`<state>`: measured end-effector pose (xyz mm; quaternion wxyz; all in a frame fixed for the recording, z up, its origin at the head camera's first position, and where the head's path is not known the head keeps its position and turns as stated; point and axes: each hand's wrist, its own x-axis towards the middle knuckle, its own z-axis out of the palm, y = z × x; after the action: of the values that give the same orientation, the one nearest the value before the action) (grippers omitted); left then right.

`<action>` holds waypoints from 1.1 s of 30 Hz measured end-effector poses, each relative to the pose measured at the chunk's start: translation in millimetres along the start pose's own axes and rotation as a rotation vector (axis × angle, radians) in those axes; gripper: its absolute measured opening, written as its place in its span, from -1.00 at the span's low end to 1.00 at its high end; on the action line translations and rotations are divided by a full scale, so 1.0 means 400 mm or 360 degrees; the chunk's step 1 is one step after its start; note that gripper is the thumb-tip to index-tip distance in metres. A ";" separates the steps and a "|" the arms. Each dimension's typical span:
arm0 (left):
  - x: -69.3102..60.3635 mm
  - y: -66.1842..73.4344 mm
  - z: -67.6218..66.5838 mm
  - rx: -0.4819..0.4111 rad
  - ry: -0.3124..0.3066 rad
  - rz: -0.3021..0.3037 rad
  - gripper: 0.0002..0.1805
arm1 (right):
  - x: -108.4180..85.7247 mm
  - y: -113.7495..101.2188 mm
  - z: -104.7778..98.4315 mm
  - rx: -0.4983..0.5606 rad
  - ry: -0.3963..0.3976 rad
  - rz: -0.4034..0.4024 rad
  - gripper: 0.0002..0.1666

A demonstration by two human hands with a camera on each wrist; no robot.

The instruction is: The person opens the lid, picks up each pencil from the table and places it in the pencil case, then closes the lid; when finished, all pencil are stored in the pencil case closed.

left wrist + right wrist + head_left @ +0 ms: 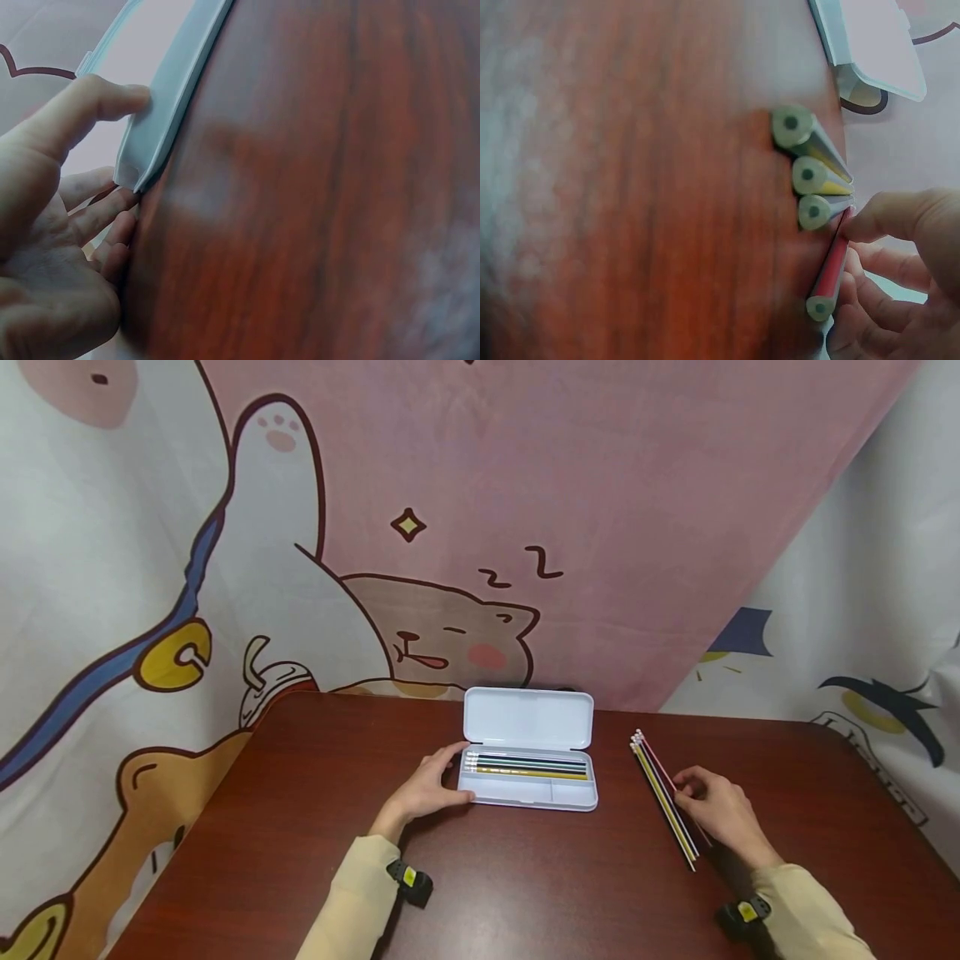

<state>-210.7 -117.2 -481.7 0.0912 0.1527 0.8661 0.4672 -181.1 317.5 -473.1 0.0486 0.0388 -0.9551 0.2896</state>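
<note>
A white pencil case (504, 790) lies with its lid (528, 718) raised. Several pencils (534, 766), striped dark, pale and yellow, rest in its long rear compartment. My left hand (422, 787) holds the case's left end, the thumb on its front corner and the fingers around the far side. To the right of the case, my right hand (720, 812) pinches a red pencil (831, 271) between thumb and fingers. Right beside it lie three other pencils (666, 806), two dark and one yellow, their unsharpened ends facing the right wrist camera.
The dark reddish-brown table (315, 827) ends at a hanging cloth (637, 527) printed with cartoon animals. Wrist cameras (411, 883) are strapped over both pale yellow sleeves (352, 893). Two smaller compartments (573, 792) run along the front of the case.
</note>
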 end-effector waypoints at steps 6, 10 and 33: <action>0.001 -0.002 0.001 -0.0015 0.0011 -0.0014 -0.10 | 0.001 -0.001 -0.001 -0.0029 -0.0010 -0.0017 -0.77; 0.001 -0.003 0.002 -0.0013 0.0007 -0.0007 -0.11 | 0.002 0.005 -0.006 -0.0068 0.0008 -0.0047 -0.79; 0.002 -0.007 0.003 -0.0042 0.0010 0.0007 -0.11 | -0.023 0.016 -0.058 -0.0034 0.0233 -0.0114 -0.85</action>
<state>-211.6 -117.5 -484.8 0.0895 0.1518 0.8597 0.4794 -170.9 336.2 -458.3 0.1291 0.0510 -0.9501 0.2795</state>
